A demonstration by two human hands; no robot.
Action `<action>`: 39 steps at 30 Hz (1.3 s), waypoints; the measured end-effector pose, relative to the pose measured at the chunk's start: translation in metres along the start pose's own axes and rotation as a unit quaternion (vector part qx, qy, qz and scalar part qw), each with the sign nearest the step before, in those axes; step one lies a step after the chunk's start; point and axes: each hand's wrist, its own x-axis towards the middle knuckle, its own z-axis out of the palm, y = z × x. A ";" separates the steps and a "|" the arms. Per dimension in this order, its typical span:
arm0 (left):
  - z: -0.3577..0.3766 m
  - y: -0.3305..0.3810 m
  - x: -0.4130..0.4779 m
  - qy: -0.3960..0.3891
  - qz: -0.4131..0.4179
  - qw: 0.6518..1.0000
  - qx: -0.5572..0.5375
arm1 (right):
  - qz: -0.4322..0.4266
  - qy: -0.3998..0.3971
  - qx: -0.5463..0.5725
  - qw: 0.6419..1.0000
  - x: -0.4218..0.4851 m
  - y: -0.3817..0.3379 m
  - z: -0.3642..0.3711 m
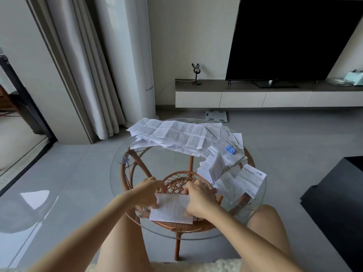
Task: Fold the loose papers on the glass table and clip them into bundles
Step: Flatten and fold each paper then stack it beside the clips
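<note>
We find one sheet (171, 210) lying at 6 o'clock on the glass table (157, 163), nearest the person, with its far edge raised. The left hand (148, 191) pinches that sheet at its 9 o'clock edge; the right hand (200, 200) has its fingers curled over the 3 o'clock edge and far corner. Both hands are closed on the paper and hold nothing else.

Our judgement: a fold of this single sheet is in hand, and no bundle has yet been clipped.

Outward from there, folded papers (238, 180) lie heaped at 3 to 4 o'clock, some overhanging the rim. A blue binder clip (230, 149) rests on papers at about 2 o'clock, shut and attached to nothing. The loose papers (176, 133), creased and unfolded, spread across 11 to 1 o'clock. A rattan frame (181, 227) shows through the glass.

The next move calls for matching the edges, pressing the crease flat against the glass, then passing the sheet to the heap at 3 o'clock. Glass is slick; the sheet may slide under pressure.
</note>
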 end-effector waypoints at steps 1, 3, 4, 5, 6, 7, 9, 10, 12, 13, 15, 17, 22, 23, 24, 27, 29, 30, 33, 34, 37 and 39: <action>0.000 -0.001 -0.001 0.001 0.003 1.000 -0.006 | -0.005 0.009 0.003 1.000 -0.001 -0.002 0.001; -0.001 -0.002 -0.003 0.011 0.010 1.000 -0.020 | -0.011 0.016 0.028 0.999 -0.003 -0.004 0.004; -0.001 -0.003 -0.006 0.013 0.014 0.999 -0.028 | -0.013 0.017 0.041 0.999 -0.005 -0.005 0.005; -0.002 -0.003 -0.007 0.012 0.018 0.999 -0.032 | -0.017 0.020 0.056 0.998 -0.007 -0.006 0.004; -0.003 -0.003 -0.009 0.013 0.020 0.999 -0.040 | -0.023 0.025 0.073 0.997 -0.008 -0.005 0.004; -0.004 -0.004 -0.011 0.016 0.019 0.998 -0.051 | -0.034 0.031 0.097 0.994 -0.009 -0.003 0.003; -0.010 -0.006 -0.016 0.027 0.016 0.997 -0.077 | -0.055 0.049 0.148 0.986 -0.011 0.002 -0.005; -0.015 -0.006 -0.019 0.030 0.018 0.995 -0.091 | -0.065 0.057 0.166 0.982 -0.011 0.004 -0.011; -0.029 0.001 -0.021 0.029 0.036 0.993 -0.108 | -0.091 0.073 0.189 0.975 -0.009 0.010 -0.030; -0.038 0.008 -0.021 0.027 0.049 0.992 -0.110 | -0.101 0.079 0.194 0.973 -0.007 0.013 -0.042; -0.059 0.029 -0.017 0.036 0.082 0.992 -0.094 | -0.114 0.075 0.187 0.973 -0.004 0.019 -0.066; -0.080 0.055 -0.010 0.060 0.121 0.986 -0.096 | -0.124 0.061 0.181 0.974 -0.001 0.025 -0.089; -0.118 0.104 0.022 0.083 0.148 0.976 -0.137 | -0.112 0.107 0.240 0.958 0.008 0.049 -0.139; -0.121 0.110 0.031 0.090 0.148 0.974 -0.145 | -0.106 0.131 0.268 0.949 0.011 0.056 -0.147; -0.123 0.116 0.038 0.099 0.142 0.971 -0.164 | -0.095 0.156 0.307 0.934 0.015 0.064 -0.153; -0.127 0.132 0.062 0.126 0.090 0.940 -0.305 | -0.030 0.246 0.403 0.881 0.038 0.102 -0.161; -0.131 0.139 0.081 0.142 0.023 0.893 -0.426 | 0.041 0.282 0.340 0.896 0.061 0.134 -0.156; -0.132 0.140 0.092 0.141 -0.017 0.858 -0.493 | 0.076 0.270 0.290 0.915 0.070 0.147 -0.151; -0.139 0.144 0.124 0.103 -0.086 0.754 -0.643 | 0.126 0.189 0.216 0.950 0.096 0.169 -0.129; -0.139 0.145 0.133 0.096 -0.094 0.738 -0.661 | 0.126 0.166 0.204 0.957 0.100 0.170 -0.123; -0.132 0.149 0.163 0.098 -0.128 0.731 -0.663 | 0.135 0.143 0.189 0.962 0.117 0.175 -0.112; -0.123 0.149 0.176 0.086 -0.162 0.739 -0.648 | 0.151 0.142 0.174 0.963 0.125 0.177 -0.107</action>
